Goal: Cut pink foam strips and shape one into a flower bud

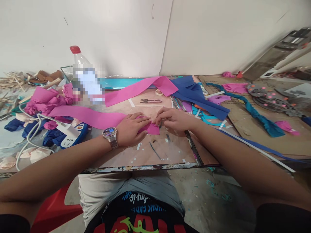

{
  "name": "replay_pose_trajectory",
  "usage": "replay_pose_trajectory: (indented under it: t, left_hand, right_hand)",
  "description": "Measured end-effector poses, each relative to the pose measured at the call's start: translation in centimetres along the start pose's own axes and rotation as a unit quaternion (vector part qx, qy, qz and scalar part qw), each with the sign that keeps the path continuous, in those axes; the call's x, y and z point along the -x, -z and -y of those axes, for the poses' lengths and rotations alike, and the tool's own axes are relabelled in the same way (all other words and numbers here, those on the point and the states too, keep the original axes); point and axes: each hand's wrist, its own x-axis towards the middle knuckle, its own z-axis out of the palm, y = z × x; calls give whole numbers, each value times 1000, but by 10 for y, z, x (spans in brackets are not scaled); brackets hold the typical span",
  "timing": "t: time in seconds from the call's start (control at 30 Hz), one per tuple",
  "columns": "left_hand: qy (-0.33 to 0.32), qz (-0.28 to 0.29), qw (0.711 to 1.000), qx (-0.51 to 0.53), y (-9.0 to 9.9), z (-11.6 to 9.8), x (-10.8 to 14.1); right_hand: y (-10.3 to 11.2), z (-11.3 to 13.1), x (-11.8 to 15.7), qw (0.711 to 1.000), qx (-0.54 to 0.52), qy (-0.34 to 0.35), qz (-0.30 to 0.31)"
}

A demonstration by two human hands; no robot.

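A long pink fabric strip (97, 117) runs across the table from the left and ends in a short folded piece in front of me. My left hand (132, 129), a watch on its wrist, lies on this end with fingers stretched out, pressing it to the tabletop. Thumb and fingers of my right hand (168, 119) are pinched together at the strip's edge, close to the left fingertips. What exactly lies between those fingertips is partly hidden. Just beyond the hands are a pair of thread snips (151, 101) and a small tape roll (159, 92).
Another pink strip (143, 86) reaches over to a blue fabric piece (201, 98). At left are gathered pink fabric (46, 100), a power strip (74, 136) with a white cable and a red-capped bottle (82, 61). A teal twisted strip (252, 110) rests on cardboard at right.
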Motion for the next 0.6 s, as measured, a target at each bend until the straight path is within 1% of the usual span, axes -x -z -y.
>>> replay_pose_trajectory:
  t: [0.1, 0.3, 0.47, 0.6]
  left_hand:
    - [-1, -2, 1000, 3, 0, 0, 0]
    - [-2, -5, 1000, 13, -1, 0, 0]
    - [2, -3, 1000, 15, 0, 0, 1]
    - [-10, -1, 1000, 10, 0, 1, 1]
  right_hand:
    - [1, 0, 0, 1000, -1, -13, 1]
    - [3, -1, 0, 1000, -4, -11, 8]
    - [7, 0, 1, 999, -19, -12, 29]
    - [8, 4, 2, 999, -26, -14, 28]
